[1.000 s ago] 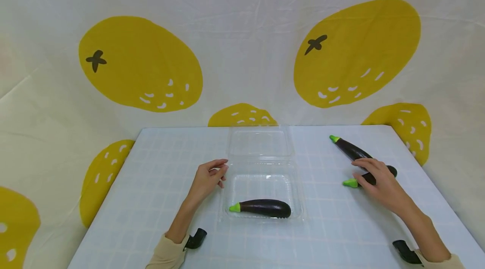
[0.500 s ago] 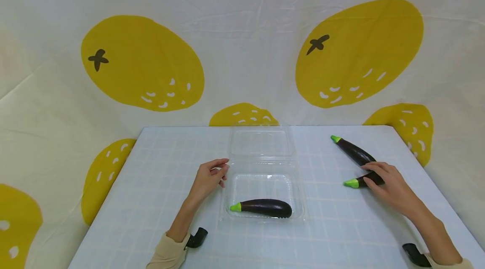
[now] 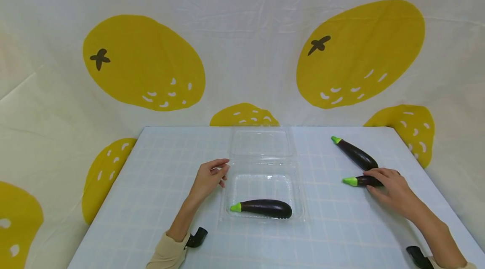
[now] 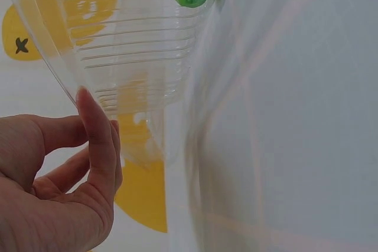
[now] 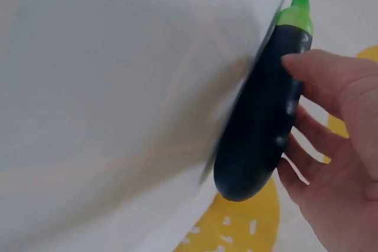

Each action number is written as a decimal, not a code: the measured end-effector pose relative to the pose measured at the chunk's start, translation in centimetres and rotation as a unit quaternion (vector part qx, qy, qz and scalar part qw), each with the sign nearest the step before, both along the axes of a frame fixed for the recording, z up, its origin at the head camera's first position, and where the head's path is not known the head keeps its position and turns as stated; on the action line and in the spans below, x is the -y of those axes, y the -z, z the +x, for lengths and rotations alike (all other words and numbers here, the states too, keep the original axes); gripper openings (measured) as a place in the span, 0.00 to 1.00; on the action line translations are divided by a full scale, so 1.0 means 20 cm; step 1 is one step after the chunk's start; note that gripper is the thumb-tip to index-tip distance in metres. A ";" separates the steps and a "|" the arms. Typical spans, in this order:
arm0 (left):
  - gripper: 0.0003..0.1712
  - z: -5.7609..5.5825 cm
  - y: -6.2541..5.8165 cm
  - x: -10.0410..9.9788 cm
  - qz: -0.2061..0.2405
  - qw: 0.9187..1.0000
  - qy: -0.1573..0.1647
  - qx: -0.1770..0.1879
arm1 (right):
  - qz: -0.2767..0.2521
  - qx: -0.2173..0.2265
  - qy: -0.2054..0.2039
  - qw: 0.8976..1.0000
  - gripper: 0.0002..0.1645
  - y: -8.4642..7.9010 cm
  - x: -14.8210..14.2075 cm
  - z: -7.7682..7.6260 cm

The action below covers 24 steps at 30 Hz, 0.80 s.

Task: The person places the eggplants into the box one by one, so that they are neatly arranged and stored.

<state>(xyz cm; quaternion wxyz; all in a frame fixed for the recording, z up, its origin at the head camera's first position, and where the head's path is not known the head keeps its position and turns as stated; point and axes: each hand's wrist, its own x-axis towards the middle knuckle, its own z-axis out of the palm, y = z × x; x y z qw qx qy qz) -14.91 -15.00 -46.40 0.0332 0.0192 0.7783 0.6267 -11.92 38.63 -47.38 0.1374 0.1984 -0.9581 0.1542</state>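
In the head view, my right hand (image 3: 394,191) grips a dark purple eggplant (image 3: 369,181) with a green cap, at the table's right. The right wrist view shows my thumb on one side of this eggplant (image 5: 260,116) and fingers reaching behind it. Just beyond lies a second eggplant (image 3: 356,154), slanting. A third eggplant (image 3: 266,208) lies crosswise in the near part of an open clear plastic clamshell container (image 3: 299,189). My left hand (image 3: 207,180) is at the container's left side, fingers loosely bent, a fingertip at the clear rim in the left wrist view.
The container's lid (image 3: 261,142) is folded back toward the table's far edge. A pale checked cloth covers the table (image 3: 151,201). Behind it hangs a white curtain (image 3: 250,50) with large yellow fruit prints. A dark wrist device sits at each sleeve.
My right hand has shifted right and slightly toward me along the gripped eggplant, uncovering more of the eggplant beyond. My left hand and the container have stayed put.
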 end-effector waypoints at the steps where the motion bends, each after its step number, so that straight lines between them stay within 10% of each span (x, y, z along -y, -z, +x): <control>1: 0.18 0.00 -0.01 -0.01 -0.003 1.000 -0.003 0.001 | 0.008 0.000 -0.001 1.000 0.28 0.00 0.00 0.00; 19: 0.18 0.00 0.00 0.00 0.005 1.000 0.003 -0.002 | 0.027 -0.052 -0.038 0.998 0.35 -0.02 -0.01 0.00; 24: 0.18 0.00 0.01 0.01 0.007 1.000 0.006 -0.001 | 0.015 0.001 -0.005 1.000 0.34 -0.08 0.02 0.02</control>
